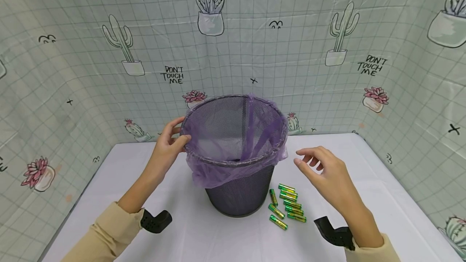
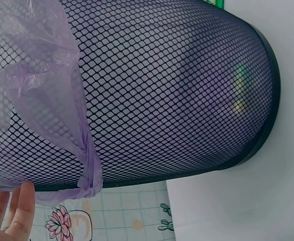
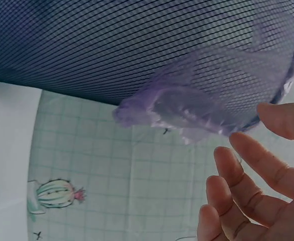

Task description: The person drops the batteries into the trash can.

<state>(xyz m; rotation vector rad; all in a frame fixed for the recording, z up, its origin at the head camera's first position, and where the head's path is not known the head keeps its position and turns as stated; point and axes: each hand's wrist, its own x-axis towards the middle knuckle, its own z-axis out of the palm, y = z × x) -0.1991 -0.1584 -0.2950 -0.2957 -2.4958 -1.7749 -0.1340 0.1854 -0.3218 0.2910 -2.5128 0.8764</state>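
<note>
A black wire-mesh wastebasket [image 1: 242,197] stands upright on the table, lined with a thin purple bin bag [image 1: 218,173] folded down over its rim. My left hand [image 1: 171,136] grips the left side of the bagged rim, thumb nearer me and fingers farther back; in the left wrist view only some fingers [image 2: 22,211] show, against the bag. To the right of the basket, my right hand [image 1: 325,169] is held in the air, fingers loosely bent with nothing in them. Several green and gold batteries [image 1: 291,203] lie near the basket's base, between it and the right hand.
The white table [image 1: 164,237] is enclosed by a grid-patterned curtain [image 1: 233,60] with cactus drawings at the back and sides. A black wrist mount [image 1: 156,220] is on the left wrist, another black mount [image 1: 335,233] on the right.
</note>
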